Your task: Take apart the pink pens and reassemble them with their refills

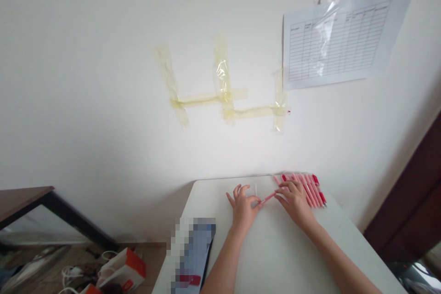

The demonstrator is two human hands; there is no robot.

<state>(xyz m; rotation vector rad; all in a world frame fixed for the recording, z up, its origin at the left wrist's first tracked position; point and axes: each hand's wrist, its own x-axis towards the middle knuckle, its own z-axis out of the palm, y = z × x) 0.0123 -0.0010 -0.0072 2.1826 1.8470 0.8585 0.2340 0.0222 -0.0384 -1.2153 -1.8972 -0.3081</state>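
Note:
A slim pink pen (269, 197) is held at a slant just above or on the white table (272, 248). My left hand (243, 211) pinches its lower left end between thumb and forefinger, the other fingers spread. At the upper right end, my right hand (296, 203) grips it with thumb and fingertips. Whether the pen is whole or only a barrel is too small to tell. A thin clear stick-like piece (256, 189) lies behind my left fingers. Beside my right hand, several pink pens (314, 193) lie side by side, partly hidden by that hand.
A blurred-out phone-like device (198, 257) lies along the table's left edge. Behind the table rises a white wall (103, 78) with yellowed tape (223, 78) and a printed sheet (339, 41). On the floor at left are cables and an orange-and-white box (126, 271).

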